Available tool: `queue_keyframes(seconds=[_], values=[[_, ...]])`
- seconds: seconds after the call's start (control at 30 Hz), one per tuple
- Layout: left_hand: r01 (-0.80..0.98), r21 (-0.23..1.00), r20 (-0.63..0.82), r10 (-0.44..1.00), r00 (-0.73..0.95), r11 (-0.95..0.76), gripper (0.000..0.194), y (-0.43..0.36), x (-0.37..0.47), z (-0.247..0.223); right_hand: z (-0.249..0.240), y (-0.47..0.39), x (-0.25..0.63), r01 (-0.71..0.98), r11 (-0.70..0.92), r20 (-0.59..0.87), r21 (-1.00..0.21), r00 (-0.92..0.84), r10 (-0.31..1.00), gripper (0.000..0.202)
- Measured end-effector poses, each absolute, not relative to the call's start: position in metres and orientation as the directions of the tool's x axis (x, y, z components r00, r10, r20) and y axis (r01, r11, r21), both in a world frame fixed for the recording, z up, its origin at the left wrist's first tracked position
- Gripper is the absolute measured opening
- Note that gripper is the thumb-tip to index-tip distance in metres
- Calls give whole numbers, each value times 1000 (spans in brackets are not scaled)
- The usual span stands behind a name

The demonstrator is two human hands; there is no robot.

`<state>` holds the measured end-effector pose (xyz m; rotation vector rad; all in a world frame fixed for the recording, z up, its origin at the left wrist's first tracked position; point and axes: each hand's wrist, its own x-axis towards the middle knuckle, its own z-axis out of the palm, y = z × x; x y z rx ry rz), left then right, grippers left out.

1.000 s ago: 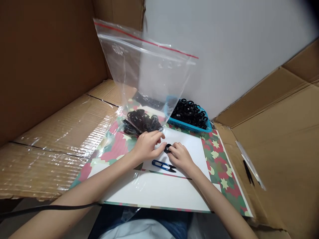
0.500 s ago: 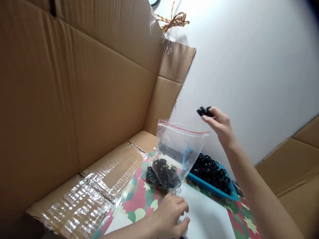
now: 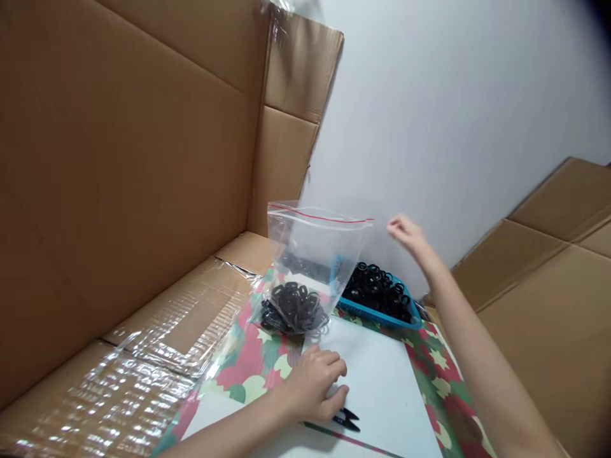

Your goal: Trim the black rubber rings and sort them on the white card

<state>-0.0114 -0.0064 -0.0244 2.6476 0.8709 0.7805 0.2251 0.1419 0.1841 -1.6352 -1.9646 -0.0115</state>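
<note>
Head view | right hand (image 3: pixel 403 230) up, fingers pinched together, just right of clear, red-striped plastic zip bag (image 3: pixel 319 245) | left hand (image 3: pixel 317 385) kinda loose, thumb spread, bagged round black rings (image 3: pixel 296 305) just past fingertips

Pale wall (image 3: pixel 453 127) behind, brown cardboard (image 3: pixel 143 159) both sides

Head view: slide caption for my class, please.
Right hand raised, left hand low; clear bag and blue basket hold black rings.
</note>
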Motion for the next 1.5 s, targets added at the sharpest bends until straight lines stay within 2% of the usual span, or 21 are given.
queue_keyframes(seconds=[0.07,0.2,0.37,0.47,0.57,0.77,0.9,1.03,1.2,1.5], values=[[459,375,422,589,689,-806,13,-6,-11,-24,137,150,244,934,167,270,-317,-79,959,15],[444,374,424,576,699,-814,9,-6,-10,-24,66,156,261,967,-2,58,-256,17,998,25],[434,384,416,572,707,-815,8,-6,-9,-23,42,166,264,962,-86,-89,-258,65,994,40],[435,371,400,564,722,-820,7,-5,-9,-23,42,170,261,953,-91,-138,-290,52,989,41],[430,371,392,558,732,-823,7,-5,-8,-23,45,166,257,946,-58,-105,-320,26,994,36],[428,376,372,557,743,-822,6,-5,-8,-21,41,158,254,942,72,134,-327,-29,991,23],[436,363,366,557,746,-823,6,-5,-8,-21,40,166,264,940,77,229,-331,1,973,14],[438,373,357,562,746,-818,6,-5,-8,-19,54,170,282,926,55,292,-373,61,954,15],[436,389,341,567,750,-811,7,-3,-8,-17,71,162,302,890,32,315,-456,127,940,18],[441,366,335,558,760,-820,8,-3,-7,-17,60,145,304,798,-10,234,-602,188,954,16]])
